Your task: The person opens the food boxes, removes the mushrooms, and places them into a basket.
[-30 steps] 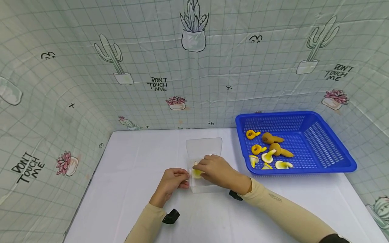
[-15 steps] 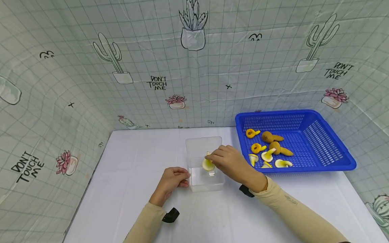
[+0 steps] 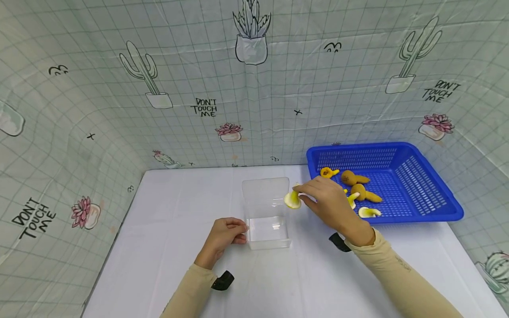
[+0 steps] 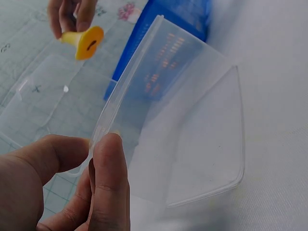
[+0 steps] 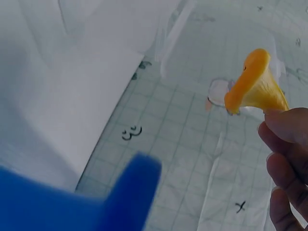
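Observation:
My right hand (image 3: 328, 201) pinches a yellow mushroom (image 3: 292, 201) by its stem, cap hanging down, in the air between the clear box and the blue basket. Its orange-yellow cap (image 5: 250, 79) shows in the right wrist view. With thumb and fingers my left hand (image 3: 224, 236) pinches the left wall of the clear plastic box (image 3: 270, 244), whose lid (image 3: 265, 190) lies tilted back behind it. Nothing is seen inside the box. In the left wrist view the thumb and fingers (image 4: 110, 178) sit on either side of the box rim.
A blue perforated basket (image 3: 421, 216) stands at the right. It holds brown mushrooms (image 3: 359, 192) and several yellow ones, such as the mushroom (image 3: 369, 212) at the front; my right hand hides some. A patterned cloth (image 3: 254, 110) rises behind the white table (image 3: 179, 198).
My right hand has lifted the yellow mushroom out of the clear box and carried it right, toward the basket. The left hand has stayed on the box wall.

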